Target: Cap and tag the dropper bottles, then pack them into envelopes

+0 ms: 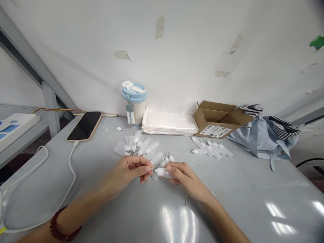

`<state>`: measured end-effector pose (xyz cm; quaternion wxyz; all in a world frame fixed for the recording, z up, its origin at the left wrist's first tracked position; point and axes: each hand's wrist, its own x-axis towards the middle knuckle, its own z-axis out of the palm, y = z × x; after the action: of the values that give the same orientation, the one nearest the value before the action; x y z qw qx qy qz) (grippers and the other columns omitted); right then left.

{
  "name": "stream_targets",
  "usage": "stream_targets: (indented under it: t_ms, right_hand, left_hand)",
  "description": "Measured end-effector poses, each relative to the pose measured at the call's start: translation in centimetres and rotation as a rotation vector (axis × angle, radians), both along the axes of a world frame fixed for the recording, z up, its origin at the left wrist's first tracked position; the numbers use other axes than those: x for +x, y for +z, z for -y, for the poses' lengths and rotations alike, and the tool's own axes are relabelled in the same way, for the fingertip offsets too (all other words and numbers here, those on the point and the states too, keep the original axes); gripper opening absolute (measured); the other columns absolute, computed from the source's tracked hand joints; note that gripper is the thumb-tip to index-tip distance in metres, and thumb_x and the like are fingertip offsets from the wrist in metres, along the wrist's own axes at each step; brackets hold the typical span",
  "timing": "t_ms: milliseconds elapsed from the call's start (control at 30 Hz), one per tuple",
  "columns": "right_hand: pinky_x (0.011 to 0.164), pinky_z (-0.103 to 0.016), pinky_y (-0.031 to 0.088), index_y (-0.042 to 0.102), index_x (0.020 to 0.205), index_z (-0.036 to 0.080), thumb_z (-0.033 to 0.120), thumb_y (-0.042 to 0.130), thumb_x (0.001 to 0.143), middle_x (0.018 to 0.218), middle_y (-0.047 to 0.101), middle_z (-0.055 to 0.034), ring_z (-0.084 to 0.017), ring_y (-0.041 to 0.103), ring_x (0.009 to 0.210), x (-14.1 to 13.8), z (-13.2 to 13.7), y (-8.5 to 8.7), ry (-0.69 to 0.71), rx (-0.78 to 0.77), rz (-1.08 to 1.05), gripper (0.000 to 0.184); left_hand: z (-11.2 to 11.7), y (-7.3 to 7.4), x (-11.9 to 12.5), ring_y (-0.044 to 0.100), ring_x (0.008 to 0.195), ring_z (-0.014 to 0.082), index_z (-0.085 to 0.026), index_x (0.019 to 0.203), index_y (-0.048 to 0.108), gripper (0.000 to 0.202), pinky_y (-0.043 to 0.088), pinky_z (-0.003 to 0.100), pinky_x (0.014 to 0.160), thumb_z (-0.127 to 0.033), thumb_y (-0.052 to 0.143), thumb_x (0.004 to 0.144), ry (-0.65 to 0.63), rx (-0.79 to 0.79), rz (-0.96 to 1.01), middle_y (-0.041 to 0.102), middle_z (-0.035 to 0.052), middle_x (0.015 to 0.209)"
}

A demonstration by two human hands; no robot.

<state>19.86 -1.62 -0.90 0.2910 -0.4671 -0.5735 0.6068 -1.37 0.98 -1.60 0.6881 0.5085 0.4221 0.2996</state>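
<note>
While both hands meet above the grey table [253,192], the right hand [183,177] is closed around a translucent plastic dropper bottle [164,173] with a white tip. The left hand [126,172] is pinched nearly shut beside that tip; whether it has hold of anything cannot be told. Directly beyond the grip lies a loose heap of similar bottles [135,145]. Further right, a second group of bottles [211,147] lies apart. Left of the heap rests a loose white cap [118,128]. Further beyond stand a lidded tumbler [134,104], a stack of white packets [168,122] and an open cardboard box [220,118], against a white wall [177,50].
</note>
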Motion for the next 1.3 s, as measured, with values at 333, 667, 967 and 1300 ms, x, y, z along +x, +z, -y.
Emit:
stream_targets:
  t_ms: [333,667,967,1300]
  right_hand:
    - [0.057,-0.023,0.031,0.040,0.066,0.019,0.047,0.038,0.095,0.066,0.032,0.0036,-0.011,0.033,0.061,-0.3,0.1,-0.1,-0.081,0.070,0.003,0.040]
    - [0.054,-0.023,0.027,0.040,0.067,0.020,0.047,0.033,0.096,0.064,0.032,0.0040,-0.011,0.031,0.058,-0.9,0.5,-0.7,-0.100,0.201,0.057,0.040]
    - [0.051,-0.023,0.025,0.037,0.066,0.020,0.046,0.034,0.096,0.061,0.032,0.0046,-0.010,0.029,0.054,-0.8,0.5,-0.7,-0.085,0.221,0.070,0.040]
    - [0.053,-0.023,0.029,0.053,0.079,0.018,0.032,0.035,0.098,0.061,0.041,0.0040,-0.010,0.038,0.054,-1.1,0.7,-0.9,-0.096,0.437,0.257,0.030]
  left_hand:
    - [0.0,0.5,0.1,0.053,0.056,0.0084,-0.018,0.076,0.072,0.011,0.045,0.021,0.056,-0.029,0.071,0.076,0.030,-0.155,0.152,0.066,-0.0005,0.067]
    - [-0.4,0.3,0.1,0.051,0.055,0.0066,-0.015,0.074,0.073,0.013,0.043,0.018,0.053,-0.027,0.077,0.071,0.045,-0.231,0.248,0.064,-0.0011,0.064]
    - [-0.5,0.1,0.1,0.049,0.053,0.0051,-0.014,0.074,0.073,0.012,0.042,0.016,0.052,-0.025,0.077,0.072,0.030,-0.268,0.285,0.063,-0.0008,0.064]
    - [-0.5,-0.5,0.1,0.050,0.056,0.0063,-0.016,0.076,0.073,0.010,0.042,0.017,0.055,-0.026,0.074,0.074,0.075,-0.193,0.203,0.064,-0.0010,0.068]
